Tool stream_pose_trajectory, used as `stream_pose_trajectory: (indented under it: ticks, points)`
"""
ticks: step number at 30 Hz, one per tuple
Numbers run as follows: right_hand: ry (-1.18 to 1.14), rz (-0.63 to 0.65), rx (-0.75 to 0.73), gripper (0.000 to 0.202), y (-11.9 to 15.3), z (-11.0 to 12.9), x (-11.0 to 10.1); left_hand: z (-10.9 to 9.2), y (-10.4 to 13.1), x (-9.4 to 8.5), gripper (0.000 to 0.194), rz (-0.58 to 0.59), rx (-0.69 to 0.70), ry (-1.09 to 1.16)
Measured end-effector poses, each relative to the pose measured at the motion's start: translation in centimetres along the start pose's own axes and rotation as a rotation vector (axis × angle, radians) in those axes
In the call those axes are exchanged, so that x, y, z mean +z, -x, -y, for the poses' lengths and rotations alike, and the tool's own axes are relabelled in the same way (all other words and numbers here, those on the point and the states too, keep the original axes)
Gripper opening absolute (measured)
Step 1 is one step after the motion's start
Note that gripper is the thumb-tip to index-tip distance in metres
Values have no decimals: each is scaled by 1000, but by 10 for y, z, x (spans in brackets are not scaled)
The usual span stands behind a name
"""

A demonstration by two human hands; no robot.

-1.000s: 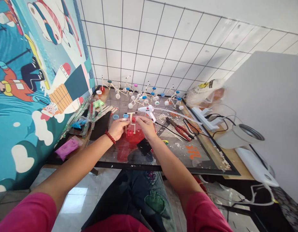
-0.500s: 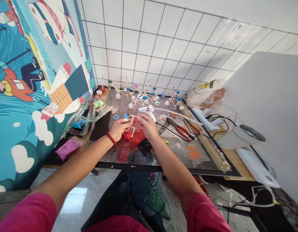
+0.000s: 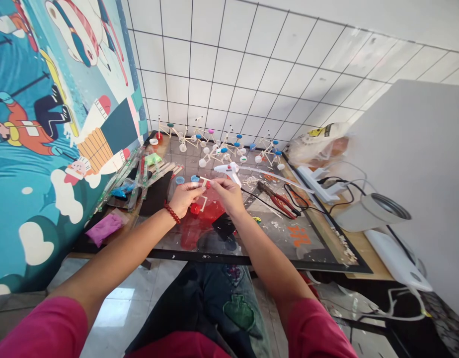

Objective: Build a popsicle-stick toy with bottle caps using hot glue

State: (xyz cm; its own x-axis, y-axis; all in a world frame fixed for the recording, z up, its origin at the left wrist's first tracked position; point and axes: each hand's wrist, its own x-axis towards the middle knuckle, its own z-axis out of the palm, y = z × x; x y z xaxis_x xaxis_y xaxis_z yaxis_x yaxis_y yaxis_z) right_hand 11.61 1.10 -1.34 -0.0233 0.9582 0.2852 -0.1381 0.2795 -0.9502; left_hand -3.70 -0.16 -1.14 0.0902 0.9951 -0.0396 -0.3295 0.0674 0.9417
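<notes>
A small stick model (image 3: 204, 203) of pale sticks and red bottle caps is held between my two hands, above the glass-topped table (image 3: 259, 243). Pinched around its left side are the fingers of my left hand (image 3: 185, 198); a red bead bracelet circles that wrist. My right hand (image 3: 228, 198) grips the upper right part, near a red cap (image 3: 208, 184). One more red cap (image 3: 195, 209) shows lower down on the model. A dark-tipped stick juts out at its top. My fingertips partly cover the joints. Just beyond my right hand lies a white glue gun (image 3: 229, 170).
Several similar stick models with coloured caps (image 3: 224, 150) stand along the tiled wall. Red-handled pliers (image 3: 281, 203) and a black cord lie at right, near a power strip (image 3: 319, 184) and lamp (image 3: 363, 213). Blue caps (image 3: 180, 180), wooden sticks and a purple packet (image 3: 105, 227) are at left.
Both hands keep hold of the stick model in nearly the same place, with only slight finger movement on the right. The whole view has shifted a little.
</notes>
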Motion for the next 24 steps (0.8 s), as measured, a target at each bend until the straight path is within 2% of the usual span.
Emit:
stream_pose_trajectory:
  ticks: [4, 8, 13, 18, 24]
  points:
    - [1, -20, -5, 23, 0, 1, 1, -3, 2, 2, 40, -28, 6, 4]
    - [-78, -37, 63, 34, -1, -1, 3, -2, 3, 3, 39, -7, 33, 34]
    - [-125, 76, 112, 22, 1, -3, 2, 1, 3, 3, 35, 12, 38, 33]
    - [-125, 80, 87, 24, 1, 0, 1, 1, 2, 2, 34, 48, 3, 98]
    - [-167, 62, 147, 25, 1, 2, 3, 1, 3, 1, 33, 81, -56, 119]
